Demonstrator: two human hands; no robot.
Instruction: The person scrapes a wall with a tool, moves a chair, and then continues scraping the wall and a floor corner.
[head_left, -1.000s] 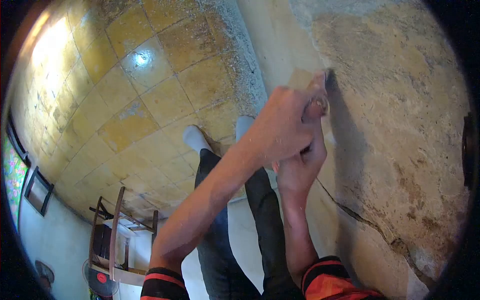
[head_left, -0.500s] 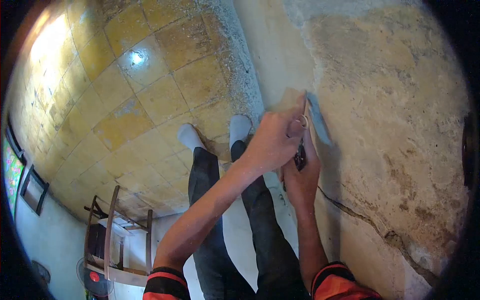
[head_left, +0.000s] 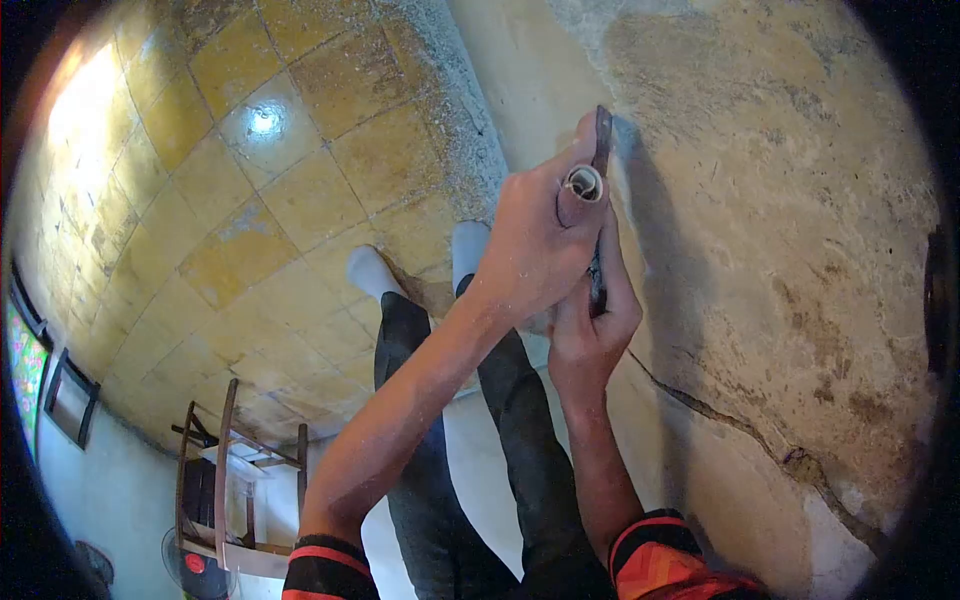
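Observation:
Both my hands are on a scraper-like tool with a dark narrow edge (head_left: 602,140) and a round, hollow-ended handle (head_left: 583,184). My left hand (head_left: 535,235) is wrapped round that handle near the upper end. Just below it, my right hand (head_left: 597,325) closes on the dark lower part, which shows between the fingers. The tool is close in front of the wall (head_left: 780,220), whose surface is patchy, stained and partly stripped. Most of the tool's body is hidden behind my hands, so its exact kind cannot be told.
Pale flakes (head_left: 450,110) lie along the foot of the wall on the yellow tiled floor (head_left: 290,170). My socked feet (head_left: 372,272) stand on the tiles. A wooden frame (head_left: 228,480) and a fan (head_left: 195,563) are at the lower left. A crack (head_left: 720,417) crosses the wall.
Both hands have moved up along the wall with the tool. The handle's hollow end now faces the camera more. The view has shifted slightly.

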